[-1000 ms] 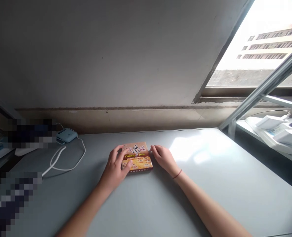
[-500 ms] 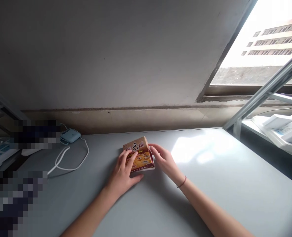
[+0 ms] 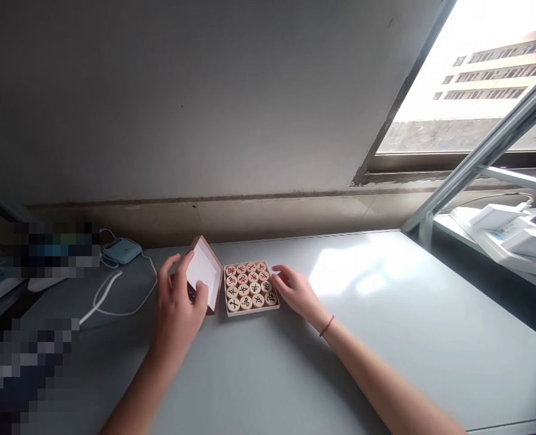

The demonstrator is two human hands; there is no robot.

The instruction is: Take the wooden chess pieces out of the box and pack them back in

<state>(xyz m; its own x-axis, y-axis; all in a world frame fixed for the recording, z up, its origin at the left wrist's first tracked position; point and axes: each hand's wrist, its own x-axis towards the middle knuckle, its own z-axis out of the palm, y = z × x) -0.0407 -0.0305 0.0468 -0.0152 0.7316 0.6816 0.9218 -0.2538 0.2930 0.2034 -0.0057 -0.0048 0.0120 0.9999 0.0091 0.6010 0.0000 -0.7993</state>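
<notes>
My left hand [image 3: 177,305] grips the cardboard lid [image 3: 205,275] of a Chinese chess box, fingers behind it and thumb at its near edge. The lid is tilted up, its white inside turned to the right. Beside it on the table lies the shallow white box base [image 3: 253,312], filled with rows of round wooden chess pieces [image 3: 243,290], red characters at the back and black in front. At the base's right side rests my right hand [image 3: 297,293], fingers bent and apart from the thumb, fingertips at the rim; whether they press on it I cannot tell.
The grey table [image 3: 340,362] ends at a wall behind. Back left are a light blue device [image 3: 121,249] and a looping white cable [image 3: 100,311]. White plugs and adapters [image 3: 498,217] stand on a shelf at right, behind a metal frame bar [image 3: 453,175]. Sunlight falls on the right part.
The lid has come off the base and moved left in my left hand, tipping up. The chess pieces now show. My right hand stays at the box's right side.
</notes>
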